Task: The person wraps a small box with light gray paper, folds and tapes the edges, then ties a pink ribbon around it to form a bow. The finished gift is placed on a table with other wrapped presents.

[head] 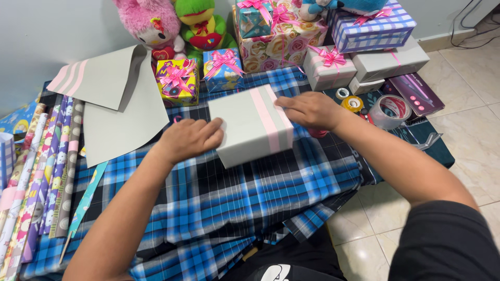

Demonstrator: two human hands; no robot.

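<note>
Blue plaid cloth [250, 208]: left hand [190, 138], right hand [310, 110] pressing grey wrapped box [245, 130].

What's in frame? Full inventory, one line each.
wrapped box: 1, grey with pink stripes, centre of cloth, under both hands
checked cloth: 1, blue and black, covering the surface
cut wrapping sheets: 2, grey, left of box
paper rolls: several, patterned, far left
bowed gifts: about seven, mixed colours, along the back
plush toys: at least three; pink, green, blue; against the wall
tape rolls: three, clear, yellow, white, right
left hand: on box's left edge
right hand: on box's top right edge
</note>
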